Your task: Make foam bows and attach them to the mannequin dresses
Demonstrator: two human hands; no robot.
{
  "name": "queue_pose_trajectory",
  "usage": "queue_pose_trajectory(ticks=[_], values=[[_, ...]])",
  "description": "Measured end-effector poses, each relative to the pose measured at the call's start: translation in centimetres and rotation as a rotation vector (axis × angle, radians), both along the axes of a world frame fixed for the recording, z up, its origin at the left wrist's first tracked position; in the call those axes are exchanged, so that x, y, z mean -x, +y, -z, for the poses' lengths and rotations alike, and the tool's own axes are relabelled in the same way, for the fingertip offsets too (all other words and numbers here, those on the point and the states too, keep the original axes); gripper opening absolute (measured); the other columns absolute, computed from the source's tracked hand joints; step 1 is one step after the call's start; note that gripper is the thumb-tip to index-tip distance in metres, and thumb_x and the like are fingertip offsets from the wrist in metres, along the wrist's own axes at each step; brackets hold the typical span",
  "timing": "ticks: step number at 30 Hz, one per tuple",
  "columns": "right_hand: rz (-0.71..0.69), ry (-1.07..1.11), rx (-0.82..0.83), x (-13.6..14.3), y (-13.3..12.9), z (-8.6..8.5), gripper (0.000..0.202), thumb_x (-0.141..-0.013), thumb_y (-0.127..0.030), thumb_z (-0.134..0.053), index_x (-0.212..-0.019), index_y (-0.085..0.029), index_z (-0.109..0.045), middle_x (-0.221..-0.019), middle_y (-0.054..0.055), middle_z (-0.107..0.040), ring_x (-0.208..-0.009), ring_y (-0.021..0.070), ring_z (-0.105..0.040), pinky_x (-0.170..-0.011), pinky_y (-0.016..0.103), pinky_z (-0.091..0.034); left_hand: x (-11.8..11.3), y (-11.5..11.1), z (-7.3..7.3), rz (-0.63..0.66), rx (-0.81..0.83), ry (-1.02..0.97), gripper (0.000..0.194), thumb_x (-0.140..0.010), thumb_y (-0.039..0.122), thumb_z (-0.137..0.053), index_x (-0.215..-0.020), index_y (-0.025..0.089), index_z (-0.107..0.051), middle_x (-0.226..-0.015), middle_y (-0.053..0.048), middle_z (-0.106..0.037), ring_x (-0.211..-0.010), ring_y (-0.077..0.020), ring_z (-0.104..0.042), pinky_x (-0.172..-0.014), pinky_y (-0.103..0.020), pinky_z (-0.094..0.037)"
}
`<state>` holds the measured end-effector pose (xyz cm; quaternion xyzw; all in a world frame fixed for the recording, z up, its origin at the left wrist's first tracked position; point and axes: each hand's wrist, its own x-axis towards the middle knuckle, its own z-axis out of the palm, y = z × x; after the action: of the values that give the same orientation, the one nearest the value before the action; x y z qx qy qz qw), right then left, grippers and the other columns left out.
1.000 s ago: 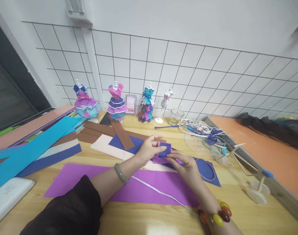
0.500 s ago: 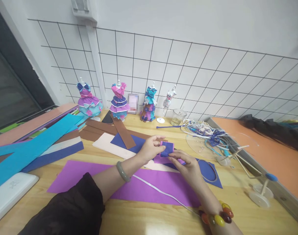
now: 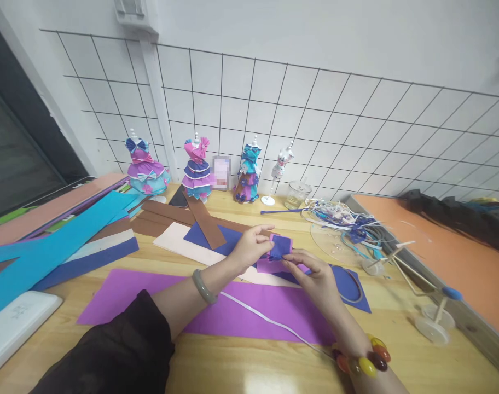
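Between my two hands is a small pleated piece of blue crepe paper with purple edges (image 3: 281,247), held just above the table. My left hand (image 3: 251,246) pinches its left side between thumb and fingers. On the right, my right hand (image 3: 313,269) grips its lower right corner with thumb and fingertips. Below my hands lie a long purple paper sheet (image 3: 151,298), a pale pink strip (image 3: 179,241) and blue paper (image 3: 233,238). A thin white cord (image 3: 257,313) runs across the purple sheet.
Small dress forms in paper dresses (image 3: 146,169) and a bare one (image 3: 281,164) stand along the wall grid. A glass (image 3: 297,194), tangled ribbons (image 3: 348,221) and a stick frame with wheels (image 3: 434,323) are on the right. Turquoise strips (image 3: 61,243) and a white box (image 3: 22,328) lie left.
The view has shifted slightly. Both hands keep their pinch on the pleated paper, which now shows a little more of its blue face and purple edges.
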<state>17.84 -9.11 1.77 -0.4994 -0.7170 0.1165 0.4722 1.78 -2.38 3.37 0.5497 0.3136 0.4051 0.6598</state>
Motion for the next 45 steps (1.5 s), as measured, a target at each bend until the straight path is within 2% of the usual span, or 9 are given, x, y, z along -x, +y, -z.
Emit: queue_pose_trajectory(ticks=[5, 9, 12, 16, 20, 24, 34, 40, 45], values=[[0.014, 0.004, -0.021, -0.2, 0.0, -0.3, 0.010, -0.077, -0.025, -0.057, -0.081, -0.022, -0.066, -0.081, 0.005, -0.066, -0.079, 0.0194, -0.061, -0.071, 0.033, -0.049, 0.0, 0.2, 0.3, 0.027, -0.037, 0.031, 0.044, -0.070, 0.026, -0.060, -0.110, 0.013, -0.047, -0.056, 0.004, -0.051, -0.051, -0.0063, -0.048, -0.056, -0.020, -0.038], [0.032, 0.015, -0.013, -0.4, 0.0, -0.4, 0.010, -0.077, -0.026, -0.057, -0.081, -0.023, -0.066, -0.083, 0.005, -0.066, -0.079, 0.0193, -0.061, -0.071, 0.032, -0.048, -0.1, 0.4, 0.6, 0.047, -0.122, 0.032, 0.029, -0.074, 0.030, -0.055, -0.097, 0.016, -0.044, -0.062, 0.003, -0.053, -0.056, -0.0078, -0.050, -0.060, -0.022, -0.040], [0.042, 0.033, 0.004, -0.6, 0.0, -0.4, 0.010, -0.077, -0.026, -0.058, -0.081, -0.022, -0.066, -0.082, 0.005, -0.066, -0.079, 0.0188, -0.061, -0.070, 0.032, -0.048, 0.1, 0.1, 0.3, 0.080, -0.281, 0.040, 0.020, -0.077, 0.032, -0.051, -0.088, 0.017, -0.044, -0.068, 0.002, -0.051, -0.062, -0.0073, -0.049, -0.062, -0.021, -0.038], [0.060, 0.079, 0.033, -0.7, 0.1, -0.3, 0.010, -0.076, -0.027, -0.059, -0.081, -0.022, -0.066, -0.081, 0.005, -0.066, -0.078, 0.0182, -0.060, -0.069, 0.031, -0.048, 0.4, -0.5, -0.3, 0.115, -0.552, 0.191, 0.031, -0.067, 0.033, -0.064, -0.090, 0.018, -0.049, -0.082, 0.000, -0.053, -0.074, -0.0094, -0.049, -0.068, -0.021, -0.038], [0.063, 0.113, 0.049, -0.7, 0.1, -0.3, 0.011, -0.075, -0.028, -0.059, -0.081, -0.022, -0.066, -0.083, 0.005, -0.066, -0.079, 0.0186, -0.060, -0.070, 0.031, -0.047, 0.3, -0.9, -0.2, 0.065, -0.724, 0.325, 0.024, -0.068, 0.028, -0.063, -0.088, 0.018, -0.056, -0.084, 0.000, -0.058, -0.075, -0.0103, -0.050, -0.069, -0.021, -0.038], [0.062, 0.116, 0.067, -0.6, 0.1, -0.4, 0.011, -0.075, -0.029, -0.060, -0.080, -0.022, -0.066, -0.082, 0.005, -0.066, -0.078, 0.0188, -0.060, -0.069, 0.031, -0.047, 0.2, -0.8, 0.0, -0.004, -0.706, 0.324, 0.012, -0.074, 0.025, -0.056, -0.081, 0.016, -0.061, -0.077, 0.000, -0.060, -0.071, -0.0099, -0.052, -0.067, -0.021, -0.040], [0.085, 0.149, 0.154, -0.5, 0.1, -0.4, 0.025, -0.072, -0.035, -0.062, -0.092, -0.020, -0.065, -0.067, 0.001, -0.059, -0.062, 0.0150, -0.056, -0.060, 0.029, -0.046, 0.3, -0.7, -0.1, -0.051, -0.698, 0.295, 0.011, -0.073, 0.021, -0.057, -0.078, 0.015, -0.064, -0.075, -0.002, -0.063, -0.070, -0.0104, -0.056, -0.066, -0.020, -0.042], [0.061, 0.233, 0.160, -0.9, 0.3, 0.0, 0.020, -0.071, -0.035, -0.063, -0.084, -0.021, -0.068, -0.083, 0.005, -0.065, -0.070, 0.0169, -0.059, -0.062, 0.029, -0.047, 0.2, -0.7, 0.0, -0.066, -0.730, 0.276, 0.011, -0.073, 0.022, -0.057, -0.076, 0.015, -0.065, -0.074, -0.003, -0.064, -0.070, -0.0106, -0.057, -0.065, -0.021, -0.042], [0.076, 0.266, 0.158, -1.0, 0.4, 0.2, 0.017, -0.070, -0.034, -0.064, -0.081, -0.022, -0.069, -0.083, 0.006, -0.066, -0.070, 0.0174, -0.059, -0.061, 0.030, -0.048, 0.2, -0.8, -0.1, -0.071, -0.688, 0.257, 0.013, -0.072, 0.025, -0.058, -0.076, 0.015, -0.066, -0.073, -0.003, -0.065, -0.069, -0.0116, -0.058, -0.065, -0.022, -0.043]])
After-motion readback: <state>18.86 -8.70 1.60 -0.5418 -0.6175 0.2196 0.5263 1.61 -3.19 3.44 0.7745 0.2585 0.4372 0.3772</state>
